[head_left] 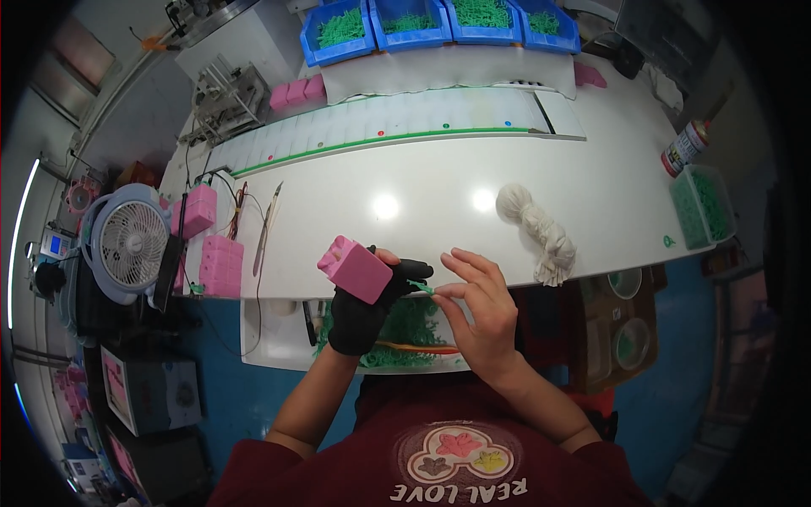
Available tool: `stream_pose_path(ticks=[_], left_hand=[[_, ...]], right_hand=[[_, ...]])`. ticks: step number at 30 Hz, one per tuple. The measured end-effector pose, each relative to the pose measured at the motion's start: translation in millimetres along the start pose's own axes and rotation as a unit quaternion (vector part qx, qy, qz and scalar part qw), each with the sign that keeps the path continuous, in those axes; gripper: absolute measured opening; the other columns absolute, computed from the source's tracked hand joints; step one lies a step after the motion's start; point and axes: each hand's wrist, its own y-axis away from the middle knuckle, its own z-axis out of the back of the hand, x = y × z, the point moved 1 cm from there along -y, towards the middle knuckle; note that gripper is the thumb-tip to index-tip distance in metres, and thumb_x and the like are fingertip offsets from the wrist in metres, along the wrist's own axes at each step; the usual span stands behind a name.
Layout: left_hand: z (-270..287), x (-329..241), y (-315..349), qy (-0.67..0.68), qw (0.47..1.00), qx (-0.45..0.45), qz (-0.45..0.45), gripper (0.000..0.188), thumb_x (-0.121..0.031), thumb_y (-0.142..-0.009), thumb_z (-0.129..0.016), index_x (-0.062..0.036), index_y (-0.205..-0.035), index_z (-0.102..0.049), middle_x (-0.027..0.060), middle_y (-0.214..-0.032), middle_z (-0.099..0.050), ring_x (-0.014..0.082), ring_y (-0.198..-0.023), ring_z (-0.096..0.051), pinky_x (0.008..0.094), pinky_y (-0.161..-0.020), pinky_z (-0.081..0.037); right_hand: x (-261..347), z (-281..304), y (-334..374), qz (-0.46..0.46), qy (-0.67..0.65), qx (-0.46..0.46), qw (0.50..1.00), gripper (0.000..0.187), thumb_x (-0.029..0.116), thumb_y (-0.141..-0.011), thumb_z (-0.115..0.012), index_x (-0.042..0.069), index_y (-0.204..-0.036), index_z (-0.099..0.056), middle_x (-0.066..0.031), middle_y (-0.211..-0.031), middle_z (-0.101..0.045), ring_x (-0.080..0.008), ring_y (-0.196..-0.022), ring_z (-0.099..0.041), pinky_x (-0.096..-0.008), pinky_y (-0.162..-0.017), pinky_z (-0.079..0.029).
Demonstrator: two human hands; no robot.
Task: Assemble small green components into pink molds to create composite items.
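My left hand (361, 323), in a black glove, is closed around a pink block (361, 272) with notches in its upper end. It is held above the front edge of the white table. Between the gloved fingers and my bare right hand (486, 319) is a small green piece (420, 287). The thumb and index finger of my right hand pinch one end of it; its other end meets the gloved fingertips. The other right fingers are stretched out. Below both hands lies a heap of similar green pieces (405, 317) in a white drawer (262, 338).
Blue bins (414, 40) of green pieces line the back, behind a white strip (397, 118) with a green edge. A bundled white cloth (541, 232) lies to the right, near a clear box (703, 207) and spray can (685, 148). Tweezers (268, 228), pink blocks (221, 266) and a fan (129, 239) are left.
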Motion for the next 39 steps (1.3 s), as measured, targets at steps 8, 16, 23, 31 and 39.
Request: stream_pose_path(ticks=[8,16,23,31,39], left_hand=[[19.5,12.9,-10.6,0.001,0.985,-0.17,-0.008,0.015,-0.019,-0.094,-0.056,-0.009,-0.102,-0.047,0.0055,-0.093,-0.056,0.0148,-0.081,-0.059,0.0292,-0.066,-0.05],[16.5,15.0,-28.5,-0.26,0.958,-0.077,-0.094,0.044,-0.024,-0.079,-0.073,-0.0048,-0.109,-0.048,0.0041,-0.092,-0.05,0.0137,-0.085,-0.051,0.0301,-0.075,-0.045],[14.9,12.2,-27.8,-0.351,0.932,-0.045,-0.08,0.059,-0.019,-0.074,-0.074,-0.0058,-0.121,-0.041,0.0094,-0.104,-0.051,0.0207,-0.095,-0.055,0.0355,-0.083,-0.047],[13.9,5.1,-35.0,-0.419,0.9,0.005,-0.116,0.052,-0.016,-0.068,-0.082,-0.0044,-0.111,-0.056,0.011,-0.102,-0.058,0.0247,-0.095,-0.06,0.0343,-0.085,-0.048],[4.3,28.6,-61.6,-0.54,0.83,0.019,-0.141,0.06,-0.019,-0.055,-0.089,-0.0059,-0.101,-0.051,0.0062,-0.094,-0.058,0.0245,-0.086,-0.061,0.035,-0.077,-0.049]], right_hand=[[-17.5,9.8,-45.0,0.037,0.02,-0.08,0.996,0.012,0.0,-0.077,-0.072,0.003,-0.085,-0.064,-0.0102,-0.089,-0.068,-0.027,-0.083,-0.065,-0.036,-0.072,-0.051],[-30.3,18.0,-213.2,0.185,-0.003,-0.331,0.925,0.008,0.001,-0.082,-0.07,0.002,-0.086,-0.063,-0.0101,-0.079,-0.066,-0.0222,-0.068,-0.063,-0.0304,-0.061,-0.05],[-40.5,26.3,-285.8,0.116,0.095,-0.169,0.974,0.02,0.01,-0.087,-0.065,-0.002,-0.103,-0.065,-0.0173,-0.092,-0.069,-0.0317,-0.084,-0.067,-0.0366,-0.073,-0.052],[-64.4,77.1,-63.7,-0.064,0.294,0.152,0.941,0.041,0.014,-0.081,-0.072,-0.002,-0.116,-0.059,-0.0214,-0.116,-0.059,-0.0355,-0.111,-0.055,-0.0429,-0.091,-0.048],[-42.0,66.9,-35.0,-0.015,0.166,0.056,0.984,0.044,-0.005,-0.076,-0.065,0.006,-0.118,-0.061,-0.0153,-0.113,-0.059,-0.033,-0.1,-0.06,-0.0395,-0.087,-0.05]])
